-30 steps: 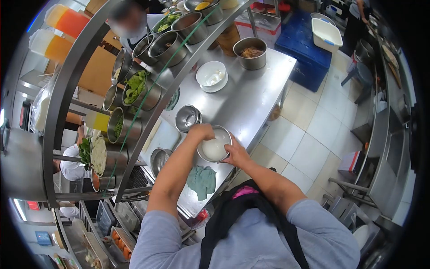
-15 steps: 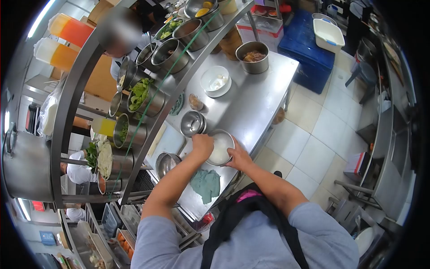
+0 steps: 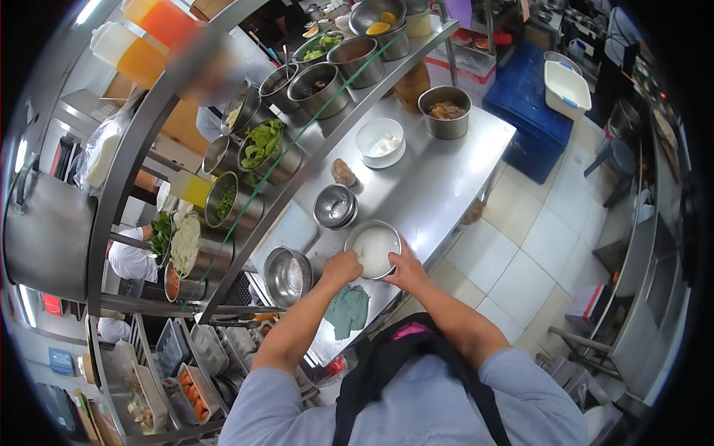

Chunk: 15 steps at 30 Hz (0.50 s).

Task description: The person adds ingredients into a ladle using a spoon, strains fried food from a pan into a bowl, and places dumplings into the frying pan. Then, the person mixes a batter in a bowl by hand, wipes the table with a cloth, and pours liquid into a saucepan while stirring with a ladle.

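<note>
Bowl (image 3: 358,231) grasped by right hand (image 3: 407,272); left hand (image 3: 343,267) curled at rim, hold unclear. Uneven support could spill white contents (image 3: 374,249).

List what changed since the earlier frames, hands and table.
The left hand has come out of the bowl and moved back towards the person, to its near-left rim. A brown lump, not seen in the earliest picture, is on the table. A green item by the shelf edge no longer shows. Same: right hand on the bowl's right side; cloth and stacked bowls in place.
</note>
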{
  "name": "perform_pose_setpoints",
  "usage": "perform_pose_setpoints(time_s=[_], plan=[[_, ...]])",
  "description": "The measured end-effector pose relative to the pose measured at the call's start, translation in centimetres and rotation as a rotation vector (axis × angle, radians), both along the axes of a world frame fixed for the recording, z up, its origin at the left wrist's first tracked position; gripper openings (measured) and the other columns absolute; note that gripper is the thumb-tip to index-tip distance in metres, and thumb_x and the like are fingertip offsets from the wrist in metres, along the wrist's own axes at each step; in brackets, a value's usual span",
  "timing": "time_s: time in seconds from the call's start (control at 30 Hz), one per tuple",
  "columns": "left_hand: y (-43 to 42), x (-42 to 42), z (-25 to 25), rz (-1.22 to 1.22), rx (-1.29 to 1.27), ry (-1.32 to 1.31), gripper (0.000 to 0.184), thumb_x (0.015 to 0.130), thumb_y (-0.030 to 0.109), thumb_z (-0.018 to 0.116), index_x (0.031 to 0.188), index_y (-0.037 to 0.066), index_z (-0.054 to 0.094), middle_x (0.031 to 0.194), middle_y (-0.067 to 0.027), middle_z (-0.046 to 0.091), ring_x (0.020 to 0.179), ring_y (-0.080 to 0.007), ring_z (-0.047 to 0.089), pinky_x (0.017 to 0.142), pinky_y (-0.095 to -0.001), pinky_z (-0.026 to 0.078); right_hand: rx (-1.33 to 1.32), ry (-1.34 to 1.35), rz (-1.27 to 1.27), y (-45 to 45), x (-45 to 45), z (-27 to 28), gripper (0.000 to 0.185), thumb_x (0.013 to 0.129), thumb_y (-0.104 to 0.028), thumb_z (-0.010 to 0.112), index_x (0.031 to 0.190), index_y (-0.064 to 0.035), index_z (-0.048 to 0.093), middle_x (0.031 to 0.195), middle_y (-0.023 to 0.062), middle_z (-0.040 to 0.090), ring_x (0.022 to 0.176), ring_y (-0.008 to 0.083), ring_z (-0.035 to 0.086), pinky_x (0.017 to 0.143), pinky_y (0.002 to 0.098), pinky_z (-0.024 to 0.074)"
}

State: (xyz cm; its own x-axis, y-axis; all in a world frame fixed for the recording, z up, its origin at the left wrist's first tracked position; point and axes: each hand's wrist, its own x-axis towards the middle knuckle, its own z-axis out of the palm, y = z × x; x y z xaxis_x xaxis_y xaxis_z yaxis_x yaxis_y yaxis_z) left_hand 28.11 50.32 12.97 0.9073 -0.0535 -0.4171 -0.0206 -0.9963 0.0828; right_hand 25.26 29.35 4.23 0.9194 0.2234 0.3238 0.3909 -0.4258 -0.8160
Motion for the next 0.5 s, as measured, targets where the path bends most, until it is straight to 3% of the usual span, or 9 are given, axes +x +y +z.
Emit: perform_pose_setpoints(time_s=[0.17, 0.27, 0.33, 0.37, 0.5], plan=[[-0.7, -0.3, 3.6, -0.077, 0.09, 0.006, 0.029, 0.077, 0.02, 0.059, 0.094, 0.0, 0.072, 0.1, -0.0234, 0.07, 0.091, -0.0386, 0.07, 0.084, -0.0475, 0.055, 0.01, 0.01, 0.02, -0.1, 0.1, 0.5, 0.047, 0.058, -0.03, 0.091, 0.079, -0.0045, 0.057, 0.154, 0.0286, 0.026, 0.121, 0.0465, 0.053, 0.091, 0.0471, 0.0528], [-1.4, 1.4, 7.0, -0.245, 0.261, -0.074, 0.022, 0.079, 0.018, 0.06, 0.09, 0.005, 0.073, 0.092, -0.0184, 0.072, 0.085, -0.0331, 0.071, 0.075, -0.0456, 0.056, -0.045, 0.016, -0.005, 0.0, 0.2, 0.4, 0.047, 0.056, -0.029, 0.091, 0.076, -0.0045, 0.056, 0.153, 0.0283, 0.026, 0.121, 0.0457, 0.054, 0.091, 0.0473, 0.0527], [-1.3, 2.2, 6.8, -0.369, 0.288, -0.193, 0.018, 0.081, 0.016, 0.059, 0.086, 0.009, 0.075, 0.084, -0.014, 0.072, 0.08, -0.0286, 0.072, 0.068, -0.0431, 0.055, -0.042, 0.025, 0.002, 0.1, 0.5, 0.4, 0.048, 0.055, -0.028, 0.092, 0.075, -0.0048, 0.055, 0.153, 0.0281, 0.027, 0.118, 0.0453, 0.056, 0.09, 0.0471, 0.0531], [-0.9, 2.7, 5.3, -0.408, 0.219, -0.307, 0.018, 0.079, 0.013, 0.058, 0.083, 0.005, 0.074, 0.081, -0.0155, 0.073, 0.078, -0.0311, 0.073, 0.067, -0.0434, 0.057, -0.04, 0.05, 0.011, 0.1, 0.2, 0.4, 0.048, 0.054, -0.028, 0.092, 0.074, -0.0051, 0.054, 0.153, 0.0279, 0.027, 0.116, 0.045, 0.057, 0.089, 0.0468, 0.0536], [-1.4, 4.7, 1.9, -0.507, 0.234, -0.251, 0.019, 0.077, 0.013, 0.06, 0.085, 0.005, 0.075, 0.085, -0.0135, 0.073, 0.082, -0.03, 0.072, 0.071, -0.0432, 0.057, -0.022, -0.023, 0.009, 0.5, 0.6, 1.1, 0.048, 0.053, -0.027, 0.092, 0.073, -0.0056, 0.054, 0.153, 0.0273, 0.027, 0.109, 0.0441, 0.061, 0.085, 0.0459, 0.0552]])
